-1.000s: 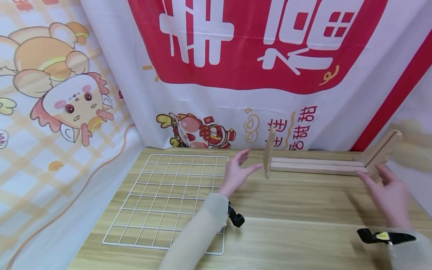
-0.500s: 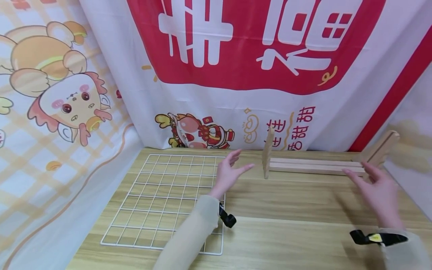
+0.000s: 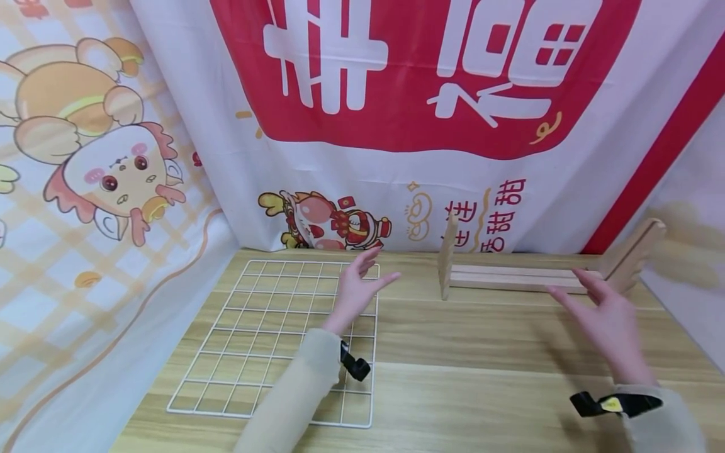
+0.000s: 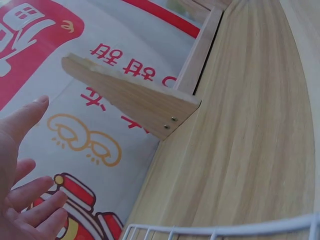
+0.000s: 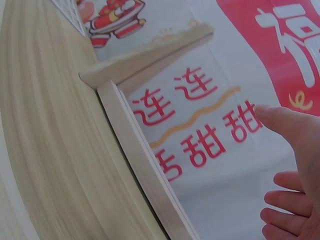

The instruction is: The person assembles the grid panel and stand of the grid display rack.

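Note:
A wooden rack [image 3: 510,277] stands at the back right of the table, with long crossbars between two upright end pieces. Two screw heads show low on its left end piece [image 4: 135,97] in the left wrist view. My left hand [image 3: 357,289] hovers over the white wire grid panel [image 3: 376,352], thumb and fingers apart, holding nothing. In front of the rack's right part my right hand [image 3: 603,318] is raised, its thumb spread from the fingers and nothing held. The right wrist view shows the rack's crossbar [image 5: 142,155] to the left of that hand.
The grid panel lies flat on the left half of the wooden table [image 3: 470,402]. A printed white and red cloth [image 3: 340,170] hangs behind the table. Another patterned cloth [image 3: 187,302] borders the left side, and a pale wall [image 3: 691,302] the right.
Both hands have moved left, away from the rack's two ends. The left hand has come over the grid panel. The rack stays standing in place, and the head view has shifted slightly.

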Demonstrator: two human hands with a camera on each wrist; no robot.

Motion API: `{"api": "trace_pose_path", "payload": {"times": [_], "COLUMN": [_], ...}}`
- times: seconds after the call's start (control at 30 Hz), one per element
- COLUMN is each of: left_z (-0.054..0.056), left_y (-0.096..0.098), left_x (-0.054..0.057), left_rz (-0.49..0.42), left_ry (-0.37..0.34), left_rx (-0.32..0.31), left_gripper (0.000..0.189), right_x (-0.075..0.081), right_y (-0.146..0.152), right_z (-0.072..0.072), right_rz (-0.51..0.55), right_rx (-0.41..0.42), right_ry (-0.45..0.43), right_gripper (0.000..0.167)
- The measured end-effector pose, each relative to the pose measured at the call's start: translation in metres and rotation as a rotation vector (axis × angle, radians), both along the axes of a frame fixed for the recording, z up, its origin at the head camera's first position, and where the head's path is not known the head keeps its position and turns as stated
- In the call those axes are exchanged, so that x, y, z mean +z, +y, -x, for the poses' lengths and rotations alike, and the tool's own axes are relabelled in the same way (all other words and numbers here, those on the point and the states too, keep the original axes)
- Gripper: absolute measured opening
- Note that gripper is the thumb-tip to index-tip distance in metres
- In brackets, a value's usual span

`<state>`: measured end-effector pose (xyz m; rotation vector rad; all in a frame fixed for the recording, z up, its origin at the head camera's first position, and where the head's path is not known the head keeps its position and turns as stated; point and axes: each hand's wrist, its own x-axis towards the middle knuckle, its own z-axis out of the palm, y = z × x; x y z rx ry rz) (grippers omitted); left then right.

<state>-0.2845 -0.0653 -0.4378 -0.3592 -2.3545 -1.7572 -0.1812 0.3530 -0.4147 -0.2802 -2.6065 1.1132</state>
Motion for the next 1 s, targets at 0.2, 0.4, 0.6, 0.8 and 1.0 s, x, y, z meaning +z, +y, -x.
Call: {"api": "trace_pose_path", "payload": {"times": [0.2,0.4,0.6,0.8,1.0], "left_z": [-0.003,-0.01,-0.014,-0.02,-0.022], "left_y": [-0.02,-0.043,-0.06,-0.077,-0.097], "left_x": [0.002,0.001,0.0,-0.004,-0.009], "left_rz": [0.008,0.026,0.066,0.073,0.108], "left_ry": [0.007,0.006,-0.007,-0.035,-0.011], "left_rx": [0.029,0.051,0.061,0.065,0.085], "left_gripper": [0.073,0.072,0.076,0.076,0.077], "right_x": [0.001,0.003,0.005,-0.002,-0.009], "right_y": [-0.012,-0.027,-0.048,-0.067,-0.085], "right_z": [0.001,0.0,-0.003,-0.004,-0.004], "right_rz": [-0.015,-0.021,-0.052,-0.052,-0.034], "right_rx": [0.036,0.08,0.135,0.201,0.275], "right_ry": [0.007,0.007,0.013,0.064,0.117], "right_gripper": [0.087,0.087,0.085,0.081,0.074]}}
